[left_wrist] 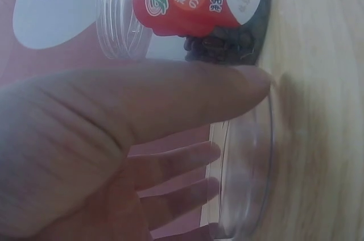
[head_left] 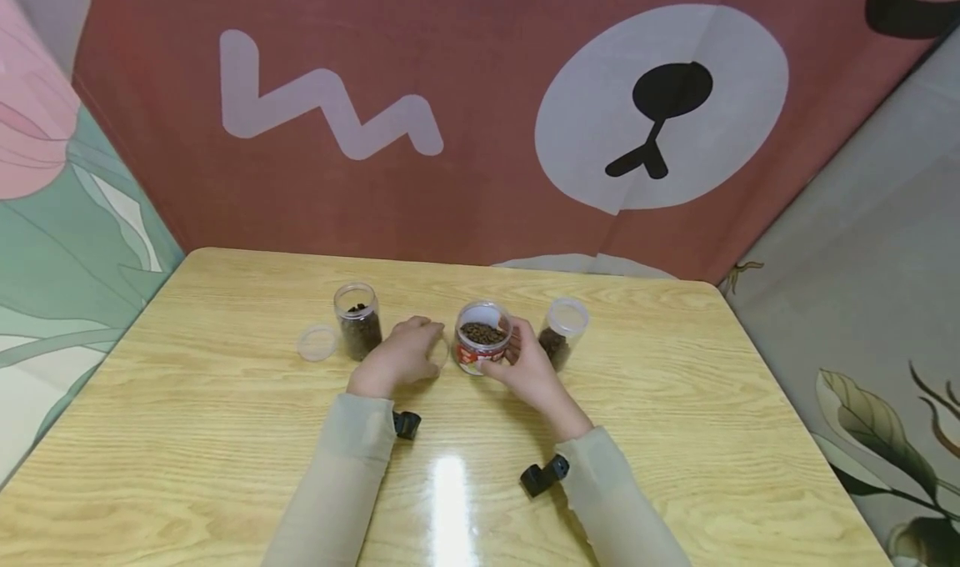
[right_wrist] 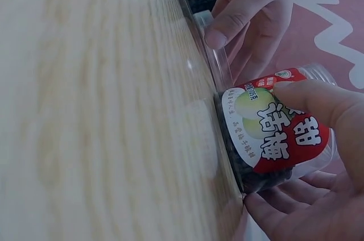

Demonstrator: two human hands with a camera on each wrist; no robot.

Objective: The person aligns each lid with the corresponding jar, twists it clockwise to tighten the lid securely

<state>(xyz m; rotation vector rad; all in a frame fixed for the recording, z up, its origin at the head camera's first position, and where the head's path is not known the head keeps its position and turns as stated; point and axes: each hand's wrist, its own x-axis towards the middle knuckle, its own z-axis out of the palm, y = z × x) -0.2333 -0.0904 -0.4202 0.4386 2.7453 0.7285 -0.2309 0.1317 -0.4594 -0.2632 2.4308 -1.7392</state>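
My left hand (head_left: 401,354) grips a clear plastic lid (left_wrist: 250,161) low at the tabletop, thumb on one side and fingers on the other. Just right of it stands a clear jar with a red label (right_wrist: 278,124), its top uncovered and dark brown pieces (head_left: 482,333) inside. My right hand (head_left: 531,368) holds this jar from its right side; in the right wrist view the thumb lies on the label and the other fingers reach round the far side. The lid is beside the jar, not on it.
Left of my left hand stands an uncovered clear jar (head_left: 360,333) with dark contents, and a round clear lid (head_left: 317,343) lies beside it. Another clear jar (head_left: 564,327) with dark contents stands behind my right hand. The wooden table (head_left: 225,434) meets a printed cloth backdrop (head_left: 337,208).
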